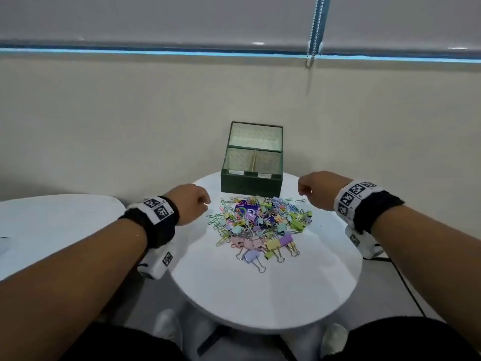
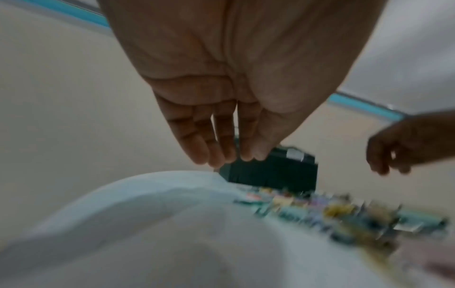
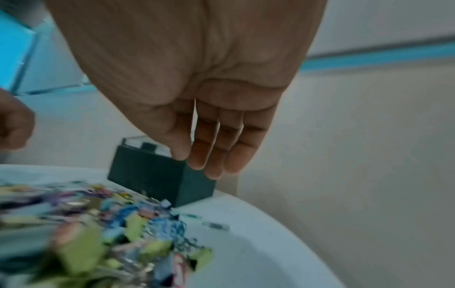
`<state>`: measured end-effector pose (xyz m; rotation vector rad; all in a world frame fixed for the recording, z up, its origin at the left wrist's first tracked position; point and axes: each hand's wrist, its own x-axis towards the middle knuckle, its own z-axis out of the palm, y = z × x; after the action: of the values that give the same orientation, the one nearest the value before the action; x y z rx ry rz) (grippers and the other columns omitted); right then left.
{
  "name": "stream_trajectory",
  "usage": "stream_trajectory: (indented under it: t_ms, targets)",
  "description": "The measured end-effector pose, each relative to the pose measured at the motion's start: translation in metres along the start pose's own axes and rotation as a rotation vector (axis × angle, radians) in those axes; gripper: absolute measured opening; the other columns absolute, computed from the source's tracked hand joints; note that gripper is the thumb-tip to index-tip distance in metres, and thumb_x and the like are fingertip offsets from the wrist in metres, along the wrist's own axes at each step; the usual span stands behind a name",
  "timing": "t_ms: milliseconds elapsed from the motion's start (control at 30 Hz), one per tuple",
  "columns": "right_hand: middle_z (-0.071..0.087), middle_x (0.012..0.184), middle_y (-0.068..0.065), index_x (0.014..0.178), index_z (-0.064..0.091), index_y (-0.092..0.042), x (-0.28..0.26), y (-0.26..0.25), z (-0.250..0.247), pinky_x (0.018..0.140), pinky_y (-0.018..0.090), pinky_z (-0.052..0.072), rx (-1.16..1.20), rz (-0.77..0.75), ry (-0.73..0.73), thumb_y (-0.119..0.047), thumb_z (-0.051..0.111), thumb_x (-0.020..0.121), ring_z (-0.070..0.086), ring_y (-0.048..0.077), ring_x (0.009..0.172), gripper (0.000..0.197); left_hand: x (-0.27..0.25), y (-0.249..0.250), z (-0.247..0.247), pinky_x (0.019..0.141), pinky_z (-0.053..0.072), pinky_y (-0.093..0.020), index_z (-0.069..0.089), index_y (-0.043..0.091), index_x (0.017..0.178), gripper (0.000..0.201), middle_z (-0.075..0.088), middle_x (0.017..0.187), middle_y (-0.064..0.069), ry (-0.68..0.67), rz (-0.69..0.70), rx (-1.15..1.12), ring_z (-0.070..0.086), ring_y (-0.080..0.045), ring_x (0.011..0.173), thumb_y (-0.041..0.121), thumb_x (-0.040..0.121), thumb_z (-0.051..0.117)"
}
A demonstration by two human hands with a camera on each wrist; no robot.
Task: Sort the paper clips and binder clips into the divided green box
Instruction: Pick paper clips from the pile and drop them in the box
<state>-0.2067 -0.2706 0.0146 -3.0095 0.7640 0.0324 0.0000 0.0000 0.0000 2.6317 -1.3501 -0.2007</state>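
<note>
Left hand (image 1: 191, 203) and right hand (image 1: 316, 190) held relaxed, fingers loosely extended, nothing gripped; mixed clip pile (image 1: 260, 222) lies between both, low and inward; green box (image 1: 252, 175) just beyond pile; neither hand judged clearly nearer; compartments seen empty.

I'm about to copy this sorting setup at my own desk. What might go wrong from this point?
1. The paper clips and binder clips lie tangled in one pile; lifting one may drag others along into the wrong compartment.
2. The pile sits right against the green box, so a clip pulled out could scatter others across the round table, perhaps off its edge.
3. Both the left hand and the right hand hover empty on either side; reaching in together, they might collide.
</note>
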Motion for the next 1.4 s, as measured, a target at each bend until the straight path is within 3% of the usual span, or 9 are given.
stream_trajectory:
  t_ms: [233,433,533,667,800,933,1067,1233,1400]
  targets:
    - [0.059,0.136,-0.007,0.131,0.059,-0.030,0.037,0.009,0.029,0.097,0.029,0.047,0.040,0.130,-0.114,-0.004,0.046,0.093,0.058,0.017,0.117,0.047,0.050,0.001,0.022,0.102,0.041,-0.030,0.054,0.027,0.138,0.040,0.051,0.138,0.000,-0.033,0.067,0.002,0.054,-0.018,0.120,0.016,0.099,0.048]
    - [0.064,0.121,-0.011,0.123,0.064,-0.036,0.048,0.011,0.052,0.085,0.026,0.051,0.016,0.075,-0.110,-0.012,0.053,0.094,0.060,0.012,0.095,0.040,0.061,-0.001,0.036,0.108,0.040,-0.036,0.042,0.033,0.149,0.059,0.043,0.145,-0.003,-0.159,0.069,0.107,0.046,-0.024,0.132,0.012,0.094,0.050]
    - [0.068,0.109,-0.009,0.112,0.066,-0.033,0.050,0.014,0.055,0.076,0.024,0.048,-0.020,0.094,-0.104,-0.012,0.055,0.093,0.061,0.014,0.091,0.031,0.066,-0.004,0.040,0.099,0.045,-0.029,0.057,0.039,0.137,0.049,0.055,0.135,0.001,-0.139,0.098,0.087,0.057,-0.020,0.119,0.018,0.093,0.054]
    - [0.068,0.096,-0.006,0.101,0.065,-0.029,0.055,0.011,0.062,0.068,0.024,0.046,-0.035,0.131,-0.071,-0.015,0.055,0.091,0.060,0.015,0.082,0.020,0.065,0.002,0.036,0.084,0.042,-0.021,0.073,0.027,0.107,0.025,0.067,0.110,0.006,-0.104,0.128,0.080,0.059,-0.014,0.099,0.017,0.090,0.058]
    - [0.063,0.101,0.000,0.106,0.064,-0.023,0.057,0.002,0.061,0.075,0.027,0.047,-0.002,0.097,0.000,-0.013,0.055,0.091,0.057,0.019,0.086,0.020,0.062,0.003,0.034,0.064,0.038,-0.019,0.060,0.028,0.071,0.019,0.063,0.080,0.011,-0.083,0.113,0.079,0.058,-0.011,0.080,0.018,0.087,0.055]
    - [0.059,0.101,0.001,0.102,0.061,-0.020,0.056,-0.006,0.061,0.073,0.026,0.039,-0.006,0.041,0.069,-0.015,0.051,0.094,0.051,0.019,0.083,0.014,0.060,0.005,0.031,0.066,0.040,-0.024,0.058,0.024,0.078,0.013,0.061,0.083,0.008,-0.039,0.101,0.078,0.057,-0.015,0.081,0.019,0.088,0.052]
    - [0.063,0.100,0.002,0.106,0.051,-0.021,0.057,-0.010,0.059,0.067,0.028,0.041,0.015,0.091,-0.043,-0.004,0.055,0.088,0.053,0.020,0.081,0.025,0.061,0.002,0.029,0.062,0.041,-0.025,0.053,0.025,0.080,0.014,0.060,0.080,0.009,0.022,0.075,-0.012,0.056,-0.015,0.077,0.013,0.085,0.052]
    - [0.066,0.105,0.002,0.112,0.055,-0.021,0.064,-0.001,0.064,0.079,0.031,0.050,0.031,0.141,-0.090,-0.022,0.054,0.097,0.059,0.021,0.090,0.015,0.063,-0.001,0.034,0.081,0.043,-0.026,0.060,0.039,0.122,0.042,0.057,0.104,0.004,-0.042,0.149,-0.017,0.058,-0.018,0.096,0.010,0.097,0.042]
    - [0.070,0.097,0.003,0.100,0.068,-0.014,0.063,0.003,0.054,0.071,0.026,0.048,0.096,0.163,-0.153,-0.018,0.049,0.097,0.063,0.019,0.085,0.020,0.068,-0.004,0.037,0.086,0.042,-0.024,0.069,0.031,0.111,0.035,0.055,0.110,0.003,-0.041,0.112,0.040,0.057,-0.017,0.104,0.009,0.096,0.046]
